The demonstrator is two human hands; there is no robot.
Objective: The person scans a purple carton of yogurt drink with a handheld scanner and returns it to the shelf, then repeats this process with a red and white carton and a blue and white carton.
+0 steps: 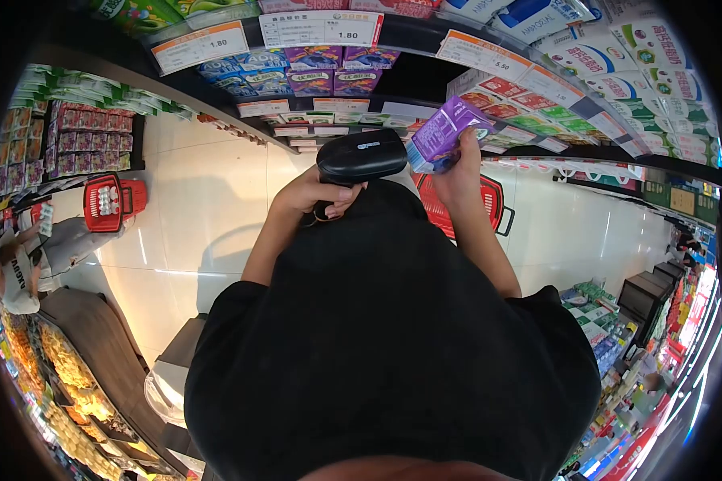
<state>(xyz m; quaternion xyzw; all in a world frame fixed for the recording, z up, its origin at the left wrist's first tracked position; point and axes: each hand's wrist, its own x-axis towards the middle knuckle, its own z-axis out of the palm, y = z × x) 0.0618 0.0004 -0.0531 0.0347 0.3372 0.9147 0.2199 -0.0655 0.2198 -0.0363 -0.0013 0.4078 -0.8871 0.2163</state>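
A black handheld scanner (363,155) is gripped in my left hand (317,195), its fingers curled round the part below the wide head. Just right of it, my right hand (459,178) holds a purple drink carton (441,135), tilted, with its lower left end close to the scanner's head. Whether carton and scanner touch, I cannot tell. Purple cartons (311,82) of a similar look stand on the shelf ahead, beside blue packs (253,74).
Shelves with price labels (321,30) curve across the front. A red basket (489,200) stands on the floor (180,180) behind my right forearm. At the left, a person (24,268) is near another red basket (104,204). Stacked goods (594,309) are at the right.
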